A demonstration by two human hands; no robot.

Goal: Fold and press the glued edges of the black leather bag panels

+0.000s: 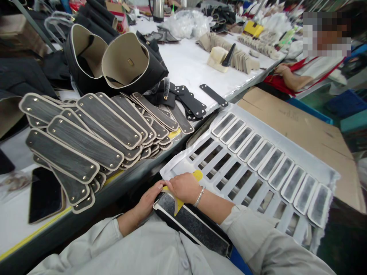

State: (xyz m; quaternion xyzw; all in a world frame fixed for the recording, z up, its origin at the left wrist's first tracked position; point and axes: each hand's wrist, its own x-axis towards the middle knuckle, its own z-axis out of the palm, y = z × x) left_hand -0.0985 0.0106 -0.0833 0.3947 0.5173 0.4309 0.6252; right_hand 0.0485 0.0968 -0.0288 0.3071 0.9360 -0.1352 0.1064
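Note:
My right hand point(185, 187) is closed around a yellow piece point(180, 205) with a pale curved edge, and more yellow shows beyond the knuckles. The piece stands over the upper end of a long dark panel with whitish edges point(197, 223), which lies tilted close to my body. At that same end, my left hand point(147, 202) is closed around the panel's corner, its thumb beside the yellow piece; its other fingertips are hidden. Left of my hands, a pile of dark grey straps with beige edges and metal studs point(94, 130) covers the table edge.
At right stands a white slotted rack point(209, 156) with a row of pale-edged dark panels point(260, 154), beside cardboard point(292, 126). A phone point(46, 194) lies at left. Black bags point(126, 61) and black straps point(189, 101) are behind the pile. Another person's arm point(295, 78) is at far right.

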